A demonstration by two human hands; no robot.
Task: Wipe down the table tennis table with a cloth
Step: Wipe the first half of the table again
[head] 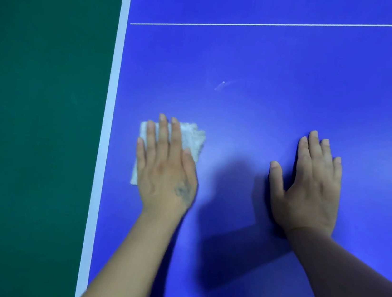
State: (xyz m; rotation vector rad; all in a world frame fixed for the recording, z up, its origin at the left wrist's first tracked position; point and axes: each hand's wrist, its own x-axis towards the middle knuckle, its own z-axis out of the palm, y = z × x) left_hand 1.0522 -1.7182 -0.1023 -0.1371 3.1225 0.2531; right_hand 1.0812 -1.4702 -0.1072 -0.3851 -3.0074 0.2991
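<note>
A folded pale cloth [192,139] is pressed flat on the blue table tennis table [272,88], near its white left edge band [110,112], by the left hand [166,167] with straight fingers laid over it. The right hand [308,185] is rested flat on the bare surface, fingers straight, well apart from the cloth. A faint whitish smudge [222,85] is seen beyond the hands, before a thin white line [281,24], and green floor [35,114] lies left of the table.

My one head view looks steeply down, close over the blue surface [273,83]; its white edge runs six to twelve o'clock at left

Blue table tennis table [273,83] with white lines, folded cloth [192,136] lying flat
</note>
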